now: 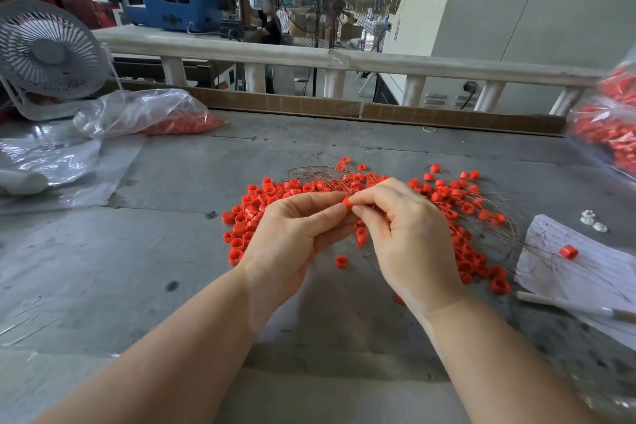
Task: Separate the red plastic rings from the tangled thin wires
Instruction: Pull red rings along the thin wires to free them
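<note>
Red plastic rings (457,203) lie scattered in a loose heap on the grey table (172,251), in the middle of the view, spreading from left of the hands out to the right. Thin wires (495,217) run through and over the heap in tangled curves; they are fine and pale brown, and most single strands are hard to follow, especially at the far side and where they cross the paper.

The left hand (292,237) and the right hand (409,237) meet just above the near part of the heap. Between their fingertips sits one held ring (347,202), pinched by the left hand's curled fingers and by the right thumb and forefinger. Whether a wire passes through this ring cannot be made out. The hands hide the rings directly beneath them, and a few show in the gap between the palms.

At the right, a written paper sheet (592,272) lies on the table with a single ring (568,252) on it and wire strands across it. Some small white parts (592,221) sit just beyond the sheet. A clear bag (609,138) of red pieces is cut off by the right edge and blurred. At the far left lies another plastic bag (144,113) with red pieces inside, near a white fan (48,55), partly cut off.
</note>
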Demonstrator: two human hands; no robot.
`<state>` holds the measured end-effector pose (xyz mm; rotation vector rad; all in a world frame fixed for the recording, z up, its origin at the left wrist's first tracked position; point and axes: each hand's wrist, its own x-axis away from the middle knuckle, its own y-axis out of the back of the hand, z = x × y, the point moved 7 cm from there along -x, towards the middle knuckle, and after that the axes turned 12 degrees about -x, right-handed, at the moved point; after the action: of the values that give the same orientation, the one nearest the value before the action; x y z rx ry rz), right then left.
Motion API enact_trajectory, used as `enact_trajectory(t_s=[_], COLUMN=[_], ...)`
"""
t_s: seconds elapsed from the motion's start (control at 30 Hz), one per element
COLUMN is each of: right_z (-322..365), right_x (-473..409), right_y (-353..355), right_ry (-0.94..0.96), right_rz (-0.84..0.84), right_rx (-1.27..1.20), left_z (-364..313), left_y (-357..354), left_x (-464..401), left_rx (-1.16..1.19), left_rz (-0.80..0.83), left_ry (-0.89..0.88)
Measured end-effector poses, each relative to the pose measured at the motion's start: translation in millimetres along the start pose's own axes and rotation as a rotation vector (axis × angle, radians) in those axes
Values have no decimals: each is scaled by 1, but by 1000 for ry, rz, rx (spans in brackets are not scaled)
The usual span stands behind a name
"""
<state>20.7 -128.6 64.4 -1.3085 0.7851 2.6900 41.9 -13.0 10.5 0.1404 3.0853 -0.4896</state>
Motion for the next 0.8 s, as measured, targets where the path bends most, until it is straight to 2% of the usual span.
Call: enact_trajectory(t_s=[0.47,0.8], right_z=[3,4], right_x=[0,-1], right_y=[1,1], right_ry=[-8,-8], right_rz=[-14,-17], right_rx=[2,-24], left_z=[-2,-5], left_y=[2,0], left_x=[1,1], left_rx=[-19,-32], left_rz=[-53,-35], left_ry=[-52,-76])
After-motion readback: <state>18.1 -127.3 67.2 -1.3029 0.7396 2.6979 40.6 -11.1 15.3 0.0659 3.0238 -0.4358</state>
